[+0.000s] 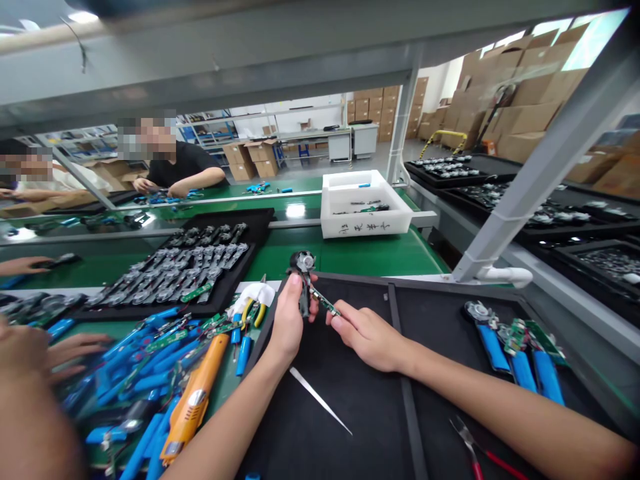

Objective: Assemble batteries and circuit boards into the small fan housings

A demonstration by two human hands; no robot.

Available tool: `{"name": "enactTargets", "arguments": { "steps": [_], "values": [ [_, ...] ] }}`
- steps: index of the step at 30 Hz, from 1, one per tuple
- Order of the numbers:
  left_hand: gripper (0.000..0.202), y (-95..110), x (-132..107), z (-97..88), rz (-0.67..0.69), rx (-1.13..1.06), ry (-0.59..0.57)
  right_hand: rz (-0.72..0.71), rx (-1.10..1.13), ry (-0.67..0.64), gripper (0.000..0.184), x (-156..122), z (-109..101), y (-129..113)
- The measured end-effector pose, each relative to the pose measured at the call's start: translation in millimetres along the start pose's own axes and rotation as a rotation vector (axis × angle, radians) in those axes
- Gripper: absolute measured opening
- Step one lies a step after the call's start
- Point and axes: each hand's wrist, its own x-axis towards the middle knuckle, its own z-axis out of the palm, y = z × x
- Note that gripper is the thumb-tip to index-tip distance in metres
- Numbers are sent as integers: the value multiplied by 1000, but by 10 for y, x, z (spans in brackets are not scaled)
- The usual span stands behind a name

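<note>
Left hand (291, 325) gripping black housing (303, 283), right fingers (340, 320) pinching green circuit board (324, 304)

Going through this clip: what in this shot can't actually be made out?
All in the head view:
Dark part: where it sits in the left hand, hidden by the fingers.
Red-handled pliers: handles cut off by the bottom edge.
Blue cells: blurred at lower left.
Writing on the white bin: too small to read.

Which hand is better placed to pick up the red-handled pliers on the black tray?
Probably the right hand: the red-handled pliers lie near its forearm, on the same side. The left hand is farther away and grips a dark part.
</note>
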Motion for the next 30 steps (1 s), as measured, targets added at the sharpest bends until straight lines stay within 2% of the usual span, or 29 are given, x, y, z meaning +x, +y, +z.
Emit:
{"name": "enactTargets", "arguments": {
  "steps": [4, 7, 10, 14, 17, 22, 27, 30],
  "values": [
    [44, 28, -26, 26, 12, -21, -42, -18, -50, 4, 30, 1, 4, 0],
    [34, 61, -57, 48, 54, 17, -51, -48, -117, -17, 26, 2, 13, 6],
    [23, 109, -117, 84, 139, 153, -42, -53, -187, -23, 26, 1, 21, 13],
    [23, 180, -243, 179, 257, 396, 0, -76, -246, -27, 29, -2, 28, 37],
    [23, 201, -337, 266, 271, 508, 21, -157, -270, -36, 29, -6, 47, 73],
    [21, 165, -462, 376, 266, 576, -51, -334, -350, -44, 24, -17, 119, 155],
    [26, 149, -521, 422, 240, 604, -55, -477, -391, -72, 32, 10, 151, 219],
    [25, 148, -527, 427, 226, 598, -21, -510, -405, -73, 35, 28, 150, 234]
  ]
}}
